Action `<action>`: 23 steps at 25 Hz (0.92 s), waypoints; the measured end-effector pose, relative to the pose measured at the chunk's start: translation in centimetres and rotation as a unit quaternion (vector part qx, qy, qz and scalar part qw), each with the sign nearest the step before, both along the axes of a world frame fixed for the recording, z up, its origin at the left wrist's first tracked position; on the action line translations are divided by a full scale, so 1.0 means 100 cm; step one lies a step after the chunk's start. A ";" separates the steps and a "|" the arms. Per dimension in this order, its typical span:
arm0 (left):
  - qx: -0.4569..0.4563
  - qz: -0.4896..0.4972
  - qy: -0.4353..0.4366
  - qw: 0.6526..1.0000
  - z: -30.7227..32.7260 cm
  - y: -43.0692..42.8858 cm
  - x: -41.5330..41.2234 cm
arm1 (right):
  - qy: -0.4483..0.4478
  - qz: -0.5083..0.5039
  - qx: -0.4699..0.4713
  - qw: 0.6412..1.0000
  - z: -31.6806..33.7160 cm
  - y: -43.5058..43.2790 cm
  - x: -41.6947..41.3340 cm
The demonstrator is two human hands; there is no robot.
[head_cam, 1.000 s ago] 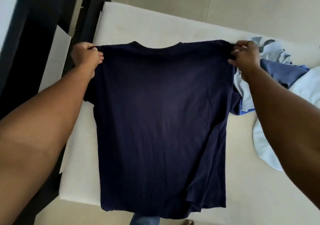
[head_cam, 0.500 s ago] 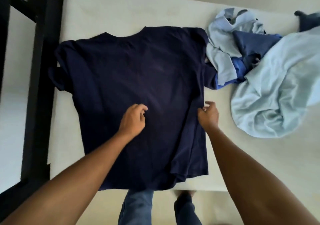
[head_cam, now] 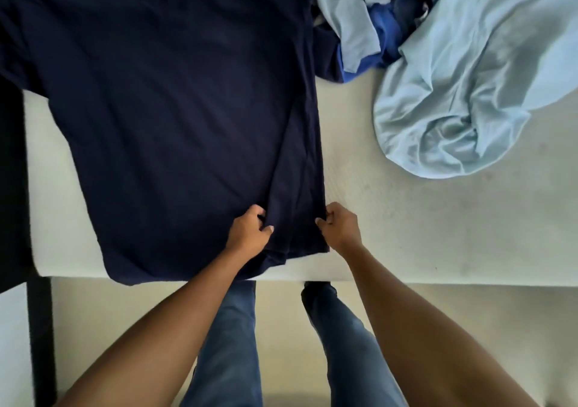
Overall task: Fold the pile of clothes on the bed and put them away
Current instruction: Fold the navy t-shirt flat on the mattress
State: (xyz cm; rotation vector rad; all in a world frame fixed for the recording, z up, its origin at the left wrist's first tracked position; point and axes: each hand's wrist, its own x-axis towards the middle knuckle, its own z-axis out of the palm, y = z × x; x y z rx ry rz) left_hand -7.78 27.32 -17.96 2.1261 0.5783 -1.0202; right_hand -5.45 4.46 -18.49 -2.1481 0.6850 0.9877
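navy t-shirt (head_cam: 175,109) flat on bed (head_cam: 406,234); crumpled blue clothes (head_cam: 453,78) touch its sleeve.

1. Your navy T-shirt (head_cam: 175,109) no longer hangs in the air from its shoulders; it now lies flat on the bed (head_cam: 406,234).
2. Your left hand (head_cam: 250,231) leaves the middle of the shirt; it is now near the hem and pinches a long crease there.
3. Your right hand (head_cam: 339,229) is now lower on the right side edge, close to the hem, and pinches it.
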 end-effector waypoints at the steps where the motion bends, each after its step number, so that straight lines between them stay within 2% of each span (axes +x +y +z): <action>1: -0.009 0.004 0.005 1.000 0.001 -0.004 -0.003 | -0.008 -0.009 -0.008 1.000 0.002 -0.010 -0.004; 4: -0.039 0.012 0.002 0.999 0.012 -0.020 -0.013 | -0.108 0.021 -0.099 0.989 0.010 -0.032 -0.017; 6: -0.048 0.037 0.014 0.998 0.016 -0.032 -0.016 | -0.188 0.099 -0.075 0.974 0.013 -0.035 -0.032; 8: -0.065 0.105 0.036 0.992 0.018 -0.038 -0.015 | -0.185 0.207 -0.020 0.961 0.013 -0.027 -0.051; 10: -0.081 0.169 0.046 0.981 0.018 -0.042 -0.013 | -0.159 0.296 -0.027 0.941 0.009 -0.014 -0.066; 14: -0.093 0.197 0.058 0.974 0.015 -0.039 -0.012 | -0.174 0.294 -0.089 0.935 -0.004 0.013 -0.077; 17: -0.098 0.124 0.041 0.987 0.015 -0.030 -0.013 | -0.238 0.287 -0.074 0.925 -0.008 0.016 -0.070; 19: -0.114 0.030 0.023 0.993 0.019 -0.023 -0.014 | -0.264 0.243 -0.063 0.931 -0.003 0.007 -0.072; 20: -0.129 -0.027 0.019 0.991 0.022 -0.022 -0.015 | -0.260 0.175 -0.068 0.947 0.003 -0.001 -0.075; 22: -0.150 -0.157 0.038 0.975 0.027 -0.027 -0.017 | -0.222 -0.040 -0.105 0.969 0.013 -0.022 -0.083; 23: -0.154 -0.220 0.064 0.961 0.029 -0.033 -0.019 | -0.197 -0.140 -0.129 0.962 0.015 -0.035 -0.087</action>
